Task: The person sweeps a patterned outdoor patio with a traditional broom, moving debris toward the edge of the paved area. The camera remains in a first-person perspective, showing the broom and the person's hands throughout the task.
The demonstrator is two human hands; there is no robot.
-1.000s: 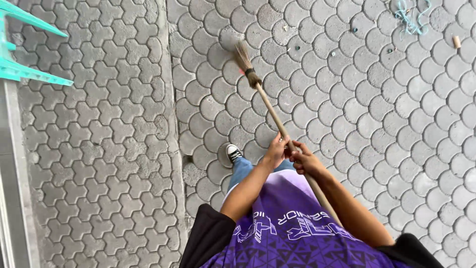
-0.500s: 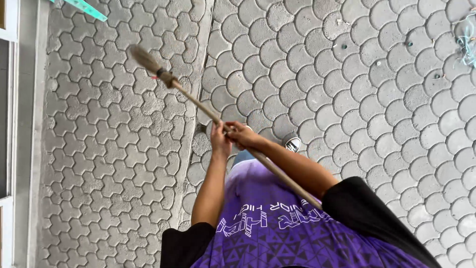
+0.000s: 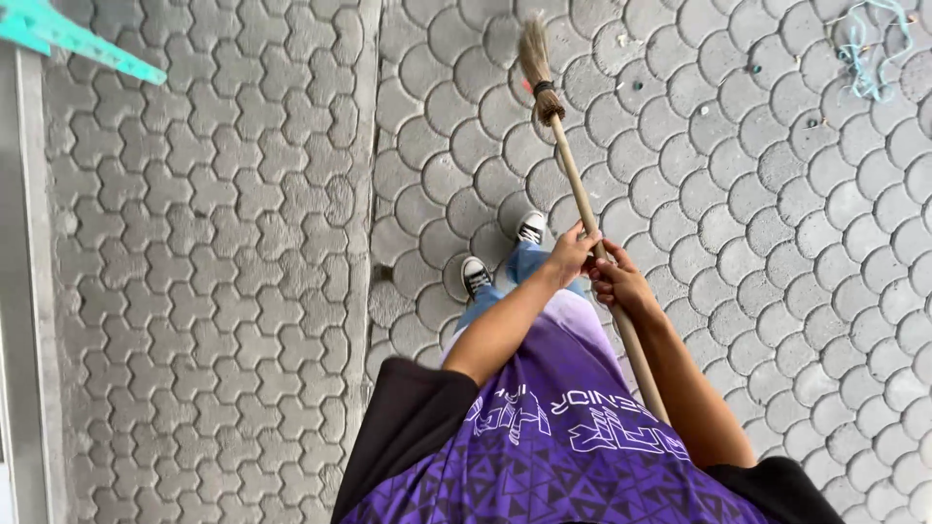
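Grips the wooden broom handle (image 3: 582,204) with both hands, fists stacked and touching. Wraps the left hand (image 3: 573,254) around the stick on the far side, fingers curled tight against it; clamps the right hand (image 3: 621,283) just nearer the body, likewise pressed closed on the wood. Slants the handle from beside the purple shirt (image 3: 544,437) out to the far middle, with the bristle head (image 3: 534,49) lying on or just over the scalloped pavers (image 3: 777,243); hard to tell from this angle whether touching.

Stands on those pavers in two dark sneakers (image 3: 476,275), left of the stick and close to the concrete kerb strip (image 3: 361,194).

As for the sweeping, seems only partly done: looks fairly clean near the feet, yet shows small scraps (image 3: 752,70) scattered far right of the bristles, plus a tangle of pale blue string (image 3: 869,49) in the far right corner, well apart from the broom. Shows no heap of gathered litter anywhere.

Beyond the kerb, to the left, lies a patch of interlocking grey blocks (image 3: 194,291). Further left runs a grey metal post (image 3: 29,291), with a teal bar (image 3: 78,44) at the far left corner. Nothing between the bristles and the scraps but bare paving.
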